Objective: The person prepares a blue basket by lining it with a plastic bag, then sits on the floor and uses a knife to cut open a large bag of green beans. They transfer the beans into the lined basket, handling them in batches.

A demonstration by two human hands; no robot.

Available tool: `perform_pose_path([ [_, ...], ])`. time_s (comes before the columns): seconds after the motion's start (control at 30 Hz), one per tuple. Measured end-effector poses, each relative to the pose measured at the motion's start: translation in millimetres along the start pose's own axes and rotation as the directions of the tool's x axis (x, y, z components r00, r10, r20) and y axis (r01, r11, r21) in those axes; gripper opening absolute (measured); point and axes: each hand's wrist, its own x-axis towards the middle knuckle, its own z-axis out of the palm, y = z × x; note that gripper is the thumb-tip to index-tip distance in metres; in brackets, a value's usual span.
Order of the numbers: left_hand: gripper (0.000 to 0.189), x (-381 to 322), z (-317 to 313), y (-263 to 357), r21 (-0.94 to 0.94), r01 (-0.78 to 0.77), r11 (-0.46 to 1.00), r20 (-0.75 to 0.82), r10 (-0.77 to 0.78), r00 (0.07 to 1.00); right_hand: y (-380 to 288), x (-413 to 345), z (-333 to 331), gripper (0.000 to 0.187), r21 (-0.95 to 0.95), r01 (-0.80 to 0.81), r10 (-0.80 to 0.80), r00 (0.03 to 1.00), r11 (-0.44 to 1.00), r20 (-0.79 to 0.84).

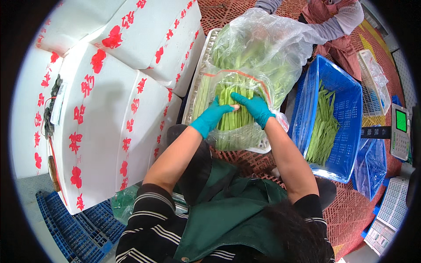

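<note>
My left hand [215, 115], in a teal glove with a bare thumb tip, grips the left side of a bundle of flat green beans [234, 122]. From the right, my right hand [252, 107], also gloved, holds the same bundle. The beans stand side by side in a clear plastic bag [221, 140] with a red stripe near its mouth. Beneath and behind the hands, more beans fill a large clear plastic bag [279, 36] lying over a white plastic crate [196, 80].
White foam boxes [102, 115] with red print are stacked at left. A blue crate [345, 131] lined with plastic holds flat beans at right, beside a digital scale [400, 131]. Another person [342, 23] in grey sleeves is at the top right. Blue pallets [79, 227] lie lower left.
</note>
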Motion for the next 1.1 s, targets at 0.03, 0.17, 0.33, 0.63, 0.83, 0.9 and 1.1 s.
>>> perform_pose_path([
  [0.03, 0.070, -6, -4, -3, -0.026, -0.009, 1.000, 0.012, 0.009, 1.000, 1, -3, 3, 0.058, 0.094, 0.056, -0.062, 0.996, 0.994, 0.062],
  [0.17, 0.073, -27, -20, -5, -0.068, -0.112, 0.991, 0.046, 0.115, 0.992, -7, -16, 12, 0.054, 0.179, 0.087, -0.119, 0.977, 0.980, 0.177],
  [0.33, 0.077, -36, -18, -7, -0.031, -0.129, 0.991, -0.058, 0.127, 0.990, -14, -36, 25, 0.047, 0.181, 0.156, -0.178, 0.978, 0.971, 0.110],
  [0.63, 0.112, -35, -4, 0, 0.081, -0.392, 0.916, -0.018, 0.395, 0.919, -2, -41, 28, 0.044, 0.130, 0.296, -0.264, 0.939, 0.946, -0.219],
  [0.83, 0.102, -34, -7, -1, 0.064, -0.394, 0.917, 0.017, 0.393, 0.919, 3, -40, 26, 0.059, 0.192, 0.329, -0.317, 0.944, 0.925, -0.093],
  [0.9, 0.097, -35, -4, -3, 0.074, -0.479, 0.875, 0.046, 0.476, 0.878, 7, -47, 31, 0.063, 0.116, 0.411, -0.404, 0.911, 0.904, -0.076],
  [1.1, 0.109, -38, 6, -13, -0.054, -0.536, 0.843, -0.075, 0.531, 0.844, 19, -66, 32, 0.089, 0.438, 0.367, -0.386, 0.921, 0.821, -0.048],
])
